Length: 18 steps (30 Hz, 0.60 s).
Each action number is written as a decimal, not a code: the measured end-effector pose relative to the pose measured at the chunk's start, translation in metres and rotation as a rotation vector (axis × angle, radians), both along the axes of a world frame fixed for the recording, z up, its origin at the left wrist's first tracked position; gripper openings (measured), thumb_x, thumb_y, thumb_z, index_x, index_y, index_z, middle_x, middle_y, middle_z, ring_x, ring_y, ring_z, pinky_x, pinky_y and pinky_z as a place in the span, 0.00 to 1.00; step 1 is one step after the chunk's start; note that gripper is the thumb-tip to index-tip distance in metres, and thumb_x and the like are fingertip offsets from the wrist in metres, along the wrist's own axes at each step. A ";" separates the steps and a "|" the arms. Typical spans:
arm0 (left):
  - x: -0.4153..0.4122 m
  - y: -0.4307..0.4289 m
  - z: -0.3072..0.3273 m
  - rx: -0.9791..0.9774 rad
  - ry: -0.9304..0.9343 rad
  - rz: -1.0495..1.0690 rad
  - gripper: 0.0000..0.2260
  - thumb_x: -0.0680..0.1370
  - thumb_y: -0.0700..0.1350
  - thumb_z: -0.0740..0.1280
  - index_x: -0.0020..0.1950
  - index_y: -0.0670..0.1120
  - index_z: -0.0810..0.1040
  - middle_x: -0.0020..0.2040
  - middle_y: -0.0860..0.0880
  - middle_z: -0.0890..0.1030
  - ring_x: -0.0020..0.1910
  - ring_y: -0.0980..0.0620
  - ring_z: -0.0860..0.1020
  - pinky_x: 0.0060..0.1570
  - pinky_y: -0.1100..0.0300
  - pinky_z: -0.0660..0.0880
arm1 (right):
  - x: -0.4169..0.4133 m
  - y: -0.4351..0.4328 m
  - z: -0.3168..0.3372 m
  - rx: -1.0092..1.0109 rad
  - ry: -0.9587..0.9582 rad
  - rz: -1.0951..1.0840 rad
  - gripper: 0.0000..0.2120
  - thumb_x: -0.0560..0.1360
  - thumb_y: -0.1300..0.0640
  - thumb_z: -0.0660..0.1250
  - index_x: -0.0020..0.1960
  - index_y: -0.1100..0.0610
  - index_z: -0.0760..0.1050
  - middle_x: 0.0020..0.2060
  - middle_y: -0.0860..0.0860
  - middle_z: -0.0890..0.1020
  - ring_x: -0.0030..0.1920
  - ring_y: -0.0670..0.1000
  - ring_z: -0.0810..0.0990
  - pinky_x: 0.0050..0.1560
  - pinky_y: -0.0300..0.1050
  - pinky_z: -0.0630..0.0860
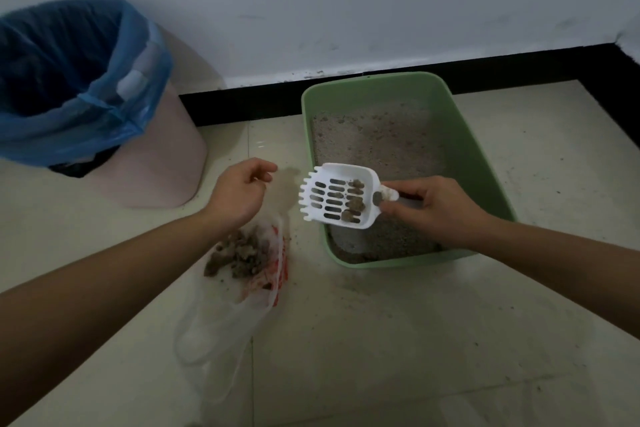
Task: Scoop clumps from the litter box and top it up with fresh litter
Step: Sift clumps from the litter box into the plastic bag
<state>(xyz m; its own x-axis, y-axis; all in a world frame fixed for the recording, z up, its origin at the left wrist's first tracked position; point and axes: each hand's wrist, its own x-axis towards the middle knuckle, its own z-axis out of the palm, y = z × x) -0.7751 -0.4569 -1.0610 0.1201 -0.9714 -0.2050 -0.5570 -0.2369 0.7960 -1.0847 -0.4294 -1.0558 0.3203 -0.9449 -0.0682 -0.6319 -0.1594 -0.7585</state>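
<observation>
1 litter box [491,163], 1 scoop [337,196], 1 bin [166,163], 1 plastic bag [221,340] — 2 hands

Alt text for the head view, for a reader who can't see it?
The right-hand grip holds a white slotted scoop carrying brown clumps above the near left part of a green litter box. The left-hand grip is above a clear plastic bag that holds more clumps; a pink bin with a blue liner stands at left.
</observation>
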 end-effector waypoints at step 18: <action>0.092 0.014 -0.029 0.252 -0.321 0.076 0.21 0.77 0.38 0.63 0.70 0.46 0.69 0.47 0.47 0.80 0.48 0.46 0.79 0.46 0.57 0.75 | 0.173 0.008 0.036 -0.702 0.977 0.760 0.05 0.71 0.64 0.67 0.42 0.54 0.78 0.33 0.52 0.79 0.31 0.53 0.73 0.37 0.46 0.64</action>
<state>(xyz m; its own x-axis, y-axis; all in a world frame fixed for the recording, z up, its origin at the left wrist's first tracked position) -0.6827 -0.4429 -1.0904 0.2858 -0.8816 -0.3756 -0.7407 -0.4519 0.4971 -0.9117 -0.4213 -1.0194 0.8546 -0.4969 -0.1509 -0.4386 -0.8462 0.3027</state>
